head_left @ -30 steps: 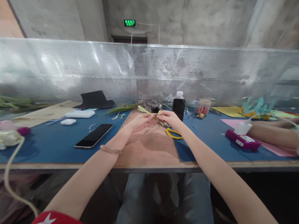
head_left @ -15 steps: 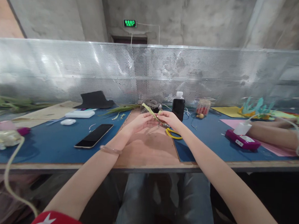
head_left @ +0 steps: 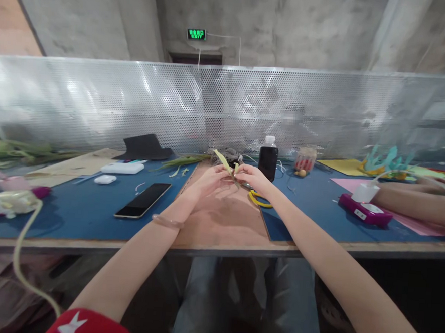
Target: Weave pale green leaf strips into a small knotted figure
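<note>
A narrow pale green leaf strip (head_left: pixel 222 159) rises between my hands over the bare pinkish-brown board, its lower part hidden by fingers. My left hand (head_left: pixel 211 180), below a wrist bangle (head_left: pixel 167 222), pinches the strip from the left. From the other side, my right hand (head_left: pixel 255 177) closes its fingers on the same leaf, near a short upright tip. Yellow-handled scissors (head_left: pixel 260 199) lie just under my right hand, their blades partly covered. Behind the hands sits a tangled grey bundle of cord or fibre (head_left: pixel 228 155).
A dark bottle (head_left: pixel 268 162) with a white cap stands behind my right hand. On the left lie a phone (head_left: pixel 143 200), a white case (head_left: pixel 122 167) and green leaves (head_left: pixel 185 160). To the right are a purple power strip (head_left: pixel 365 209), a jar (head_left: pixel 306 159) and another person's arm (head_left: pixel 412 200).
The leaf strip now stands a little steeper, with a short tip showing more upright beside it. My fingers have shifted slightly on it. The whole view has moved slightly.
</note>
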{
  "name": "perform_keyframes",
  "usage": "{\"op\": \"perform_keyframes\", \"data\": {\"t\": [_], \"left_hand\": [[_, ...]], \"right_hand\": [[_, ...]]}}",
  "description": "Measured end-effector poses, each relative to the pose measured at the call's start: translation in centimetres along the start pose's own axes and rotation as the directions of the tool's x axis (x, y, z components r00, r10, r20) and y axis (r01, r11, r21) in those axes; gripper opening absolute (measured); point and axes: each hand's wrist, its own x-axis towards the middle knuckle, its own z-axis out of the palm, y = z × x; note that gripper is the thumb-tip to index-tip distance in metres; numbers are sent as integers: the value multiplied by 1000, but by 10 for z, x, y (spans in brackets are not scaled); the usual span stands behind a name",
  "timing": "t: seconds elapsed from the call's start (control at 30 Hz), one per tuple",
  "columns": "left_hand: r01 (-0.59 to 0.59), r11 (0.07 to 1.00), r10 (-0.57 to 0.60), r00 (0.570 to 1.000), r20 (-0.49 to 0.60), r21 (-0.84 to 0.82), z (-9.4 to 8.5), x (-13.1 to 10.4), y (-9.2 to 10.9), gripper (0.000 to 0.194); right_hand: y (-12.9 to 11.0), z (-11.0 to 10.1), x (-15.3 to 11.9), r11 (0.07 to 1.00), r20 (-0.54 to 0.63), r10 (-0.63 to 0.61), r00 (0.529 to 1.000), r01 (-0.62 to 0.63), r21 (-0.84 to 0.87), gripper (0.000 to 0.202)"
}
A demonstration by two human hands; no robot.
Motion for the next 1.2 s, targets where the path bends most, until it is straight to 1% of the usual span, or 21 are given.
{"op": "perform_keyframes", "data": {"t": [0.27, 0.5, 0.6, 0.7, 0.83, 0.97, 1.1, 1.2], "left_hand": [[-60, 998, 60, 998, 1, 8, 1, 1, -1, 14], [-80, 996, 79, 996, 37, 30, -1, -2, 1, 11], [-89, 995, 87, 995, 47, 49, -2, -3, 2, 11], [-93, 993, 90, 995, 39, 71, -5, -2, 0, 9], [-104, 990, 105, 994, -5, 99, -6, 1, -3, 10], [-111, 985, 121, 990, -68, 132, -3, 2, -3, 15], [-37, 982, 54, 994, -91, 184, 4, -1, 2, 18], [20, 976, 3, 994, -106, 215, 8, -4, 5, 20]], "right_hand": [[2, -2, 2, 998, -19, -19, 1000, 20, 60, 14], [-6, -1, -1, 990, -14, -46, 999, 47, 130, 14], [-9, -2, -2, 985, 0, -68, 998, 67, 157, 17], [-8, -4, -2, 986, 4, -76, 997, 74, 148, 22], [-6, -4, -2, 994, -7, -77, 997, 77, 74, 22], [-9, 1, -5, 995, -30, -71, 997, 69, -70, 18], [-11, 7, -6, 970, -49, -75, 996, 62, -235, 15], [-8, 9, -5, 946, -75, -89, 993, 61, -318, 16]]}}
